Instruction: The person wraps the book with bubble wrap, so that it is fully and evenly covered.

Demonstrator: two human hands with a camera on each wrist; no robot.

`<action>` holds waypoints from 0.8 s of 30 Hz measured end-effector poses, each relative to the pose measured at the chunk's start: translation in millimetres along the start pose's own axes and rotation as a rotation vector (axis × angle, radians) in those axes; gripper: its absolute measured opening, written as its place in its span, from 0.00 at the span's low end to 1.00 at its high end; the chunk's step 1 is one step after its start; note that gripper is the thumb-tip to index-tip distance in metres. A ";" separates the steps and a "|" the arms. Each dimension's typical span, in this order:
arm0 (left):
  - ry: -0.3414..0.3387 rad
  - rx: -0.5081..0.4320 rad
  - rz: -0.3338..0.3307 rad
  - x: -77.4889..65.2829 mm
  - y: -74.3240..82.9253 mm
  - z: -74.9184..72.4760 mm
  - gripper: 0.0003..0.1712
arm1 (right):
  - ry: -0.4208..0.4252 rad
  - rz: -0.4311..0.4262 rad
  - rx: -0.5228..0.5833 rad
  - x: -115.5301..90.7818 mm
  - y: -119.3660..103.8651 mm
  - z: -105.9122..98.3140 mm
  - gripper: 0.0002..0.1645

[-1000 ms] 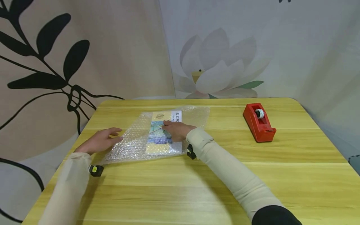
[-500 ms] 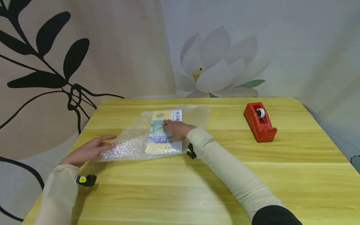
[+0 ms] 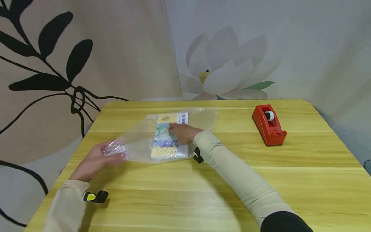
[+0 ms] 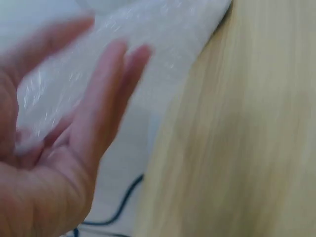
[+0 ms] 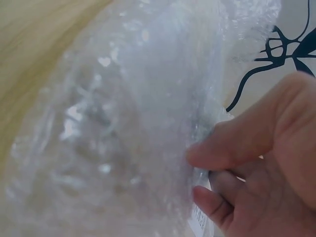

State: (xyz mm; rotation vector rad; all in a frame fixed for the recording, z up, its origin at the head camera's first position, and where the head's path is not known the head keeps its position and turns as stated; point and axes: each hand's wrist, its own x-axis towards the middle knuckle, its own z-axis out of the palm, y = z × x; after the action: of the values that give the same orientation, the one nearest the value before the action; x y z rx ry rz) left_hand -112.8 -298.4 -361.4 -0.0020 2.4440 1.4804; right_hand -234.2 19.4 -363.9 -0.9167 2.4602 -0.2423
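A book (image 3: 166,151) with a yellow and blue painted cover lies with clear bubble wrap (image 3: 139,141) around it. At the wrap's left end, my left hand (image 3: 95,159) carries the raised corner between spread fingers and thumb. In the left wrist view, the fingers (image 4: 101,98) are fairly straight and stand apart from the thumb, with the wrap behind them. My right hand (image 3: 184,133) holds the wrap down over the middle of the book, hiding part of its cover. The right wrist view shows its thumb and curled fingers (image 5: 212,205) at the crinkled wrap.
A red tape dispenser (image 3: 269,125) with a small roll of tape stands at the right on the wooden table (image 3: 232,190). A cloth backdrop (image 3: 130,48) with printed leaves and a flower hangs behind the table's far edge.
My left hand has come onto the wrap's left end and raised it, bending that corner up and inward. The right hand stays on the book.
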 end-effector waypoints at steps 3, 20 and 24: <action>0.107 -0.004 0.005 -0.7 13.4 8.2 0.44 | -0.001 -0.003 -0.002 0.6 0.0 -1.0 0.48; 0.342 0.368 0.388 46.0 85.0 99.7 0.11 | 0.010 -0.019 -0.025 1.2 2.8 -3.8 0.46; 0.274 0.440 0.434 55.5 88.0 122.3 0.08 | 0.034 -0.017 0.034 2.4 6.9 -2.4 0.38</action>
State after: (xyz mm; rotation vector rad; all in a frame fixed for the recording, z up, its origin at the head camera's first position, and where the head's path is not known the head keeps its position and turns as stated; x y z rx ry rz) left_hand -149.7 -142.5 -351.3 0.4708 3.0956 1.1039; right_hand -240.8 23.1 -365.1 -0.9265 2.4729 -0.3065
